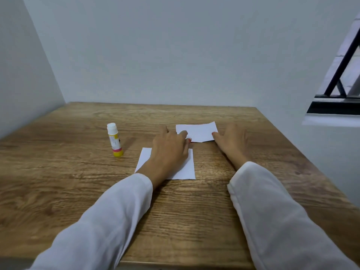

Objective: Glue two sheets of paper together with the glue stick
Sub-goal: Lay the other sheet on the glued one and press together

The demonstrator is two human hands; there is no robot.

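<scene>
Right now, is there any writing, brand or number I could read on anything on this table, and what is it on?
No text here can be read.
Glue stick: its yellow and white label carries small dark print, too small and blurred to read.
Far sheet of paper: blank on the side that shows.
Near sheet of paper: blank where it shows; the left hand covers part of it.
Wooden table: only grain, no marks.

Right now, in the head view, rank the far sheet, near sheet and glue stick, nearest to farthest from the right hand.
1. Far sheet: touched by the right hand at its right edge.
2. Near sheet: to its left, under the left hand.
3. Glue stick: upright, far left.
</scene>
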